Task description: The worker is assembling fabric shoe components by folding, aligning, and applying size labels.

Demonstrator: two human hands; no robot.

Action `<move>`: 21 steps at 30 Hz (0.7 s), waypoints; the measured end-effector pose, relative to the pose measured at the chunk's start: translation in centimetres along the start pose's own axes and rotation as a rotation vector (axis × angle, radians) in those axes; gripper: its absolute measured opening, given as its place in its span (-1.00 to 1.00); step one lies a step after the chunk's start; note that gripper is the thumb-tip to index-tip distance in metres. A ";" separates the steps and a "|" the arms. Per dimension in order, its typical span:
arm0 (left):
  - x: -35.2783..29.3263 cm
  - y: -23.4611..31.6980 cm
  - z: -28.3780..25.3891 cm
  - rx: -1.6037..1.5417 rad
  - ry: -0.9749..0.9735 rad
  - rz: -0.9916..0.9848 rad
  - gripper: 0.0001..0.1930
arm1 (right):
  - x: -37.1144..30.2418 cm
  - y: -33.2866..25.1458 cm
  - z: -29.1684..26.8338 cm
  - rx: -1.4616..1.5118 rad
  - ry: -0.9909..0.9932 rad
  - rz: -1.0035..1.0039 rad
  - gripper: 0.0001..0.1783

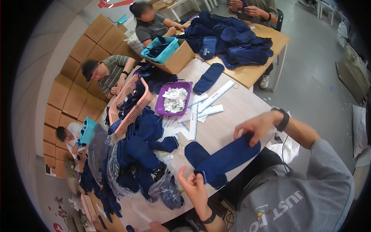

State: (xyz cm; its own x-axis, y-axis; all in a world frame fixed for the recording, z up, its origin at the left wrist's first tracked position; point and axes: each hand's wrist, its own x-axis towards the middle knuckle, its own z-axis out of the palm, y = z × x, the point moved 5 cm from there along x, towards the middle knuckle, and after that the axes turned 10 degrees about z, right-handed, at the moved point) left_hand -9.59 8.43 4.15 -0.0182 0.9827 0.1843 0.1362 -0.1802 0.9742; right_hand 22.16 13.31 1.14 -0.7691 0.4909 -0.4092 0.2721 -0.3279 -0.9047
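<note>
A long navy fabric piece with a rounded end, a flattened sock or sleeve by its shape, stretches between my hands over the table's near edge. My left hand pinches its left end with the thumb by the pale-stitched edge, the index finger raised. At the other end, my right hand grips the rounded tip between thumb and curled fingers. Beneath it, crossing at an angle, a second navy piece rests on the table.
Left of my hands are navy pieces and clear plastic bags. Farther off stand a pink basket, a purple basket of crumpled white bits, and white strips. Other people sit around the tables; another person's hand shows at the lower edge.
</note>
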 end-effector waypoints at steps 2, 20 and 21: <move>-2.6 0.1 1.4 -0.044 -0.098 -0.145 -0.48 | -0.7 -1.7 -2.9 -0.058 0.088 -0.101 -0.30; -3.5 -1.0 13.5 0.470 -0.568 0.459 -0.75 | -3.2 -0.7 1.6 -0.538 0.888 -0.209 -0.69; -3.3 -0.5 13.6 0.467 -0.574 0.460 -0.75 | -4.1 -1.1 2.5 -0.536 0.893 -0.206 -0.69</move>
State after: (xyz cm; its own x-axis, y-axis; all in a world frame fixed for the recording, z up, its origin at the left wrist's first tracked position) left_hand 3.90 5.89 1.29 0.6237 0.7089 0.3292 0.4020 -0.6521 0.6428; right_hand 23.62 9.65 4.11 -0.1849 0.9826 0.0159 0.5714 0.1207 -0.8118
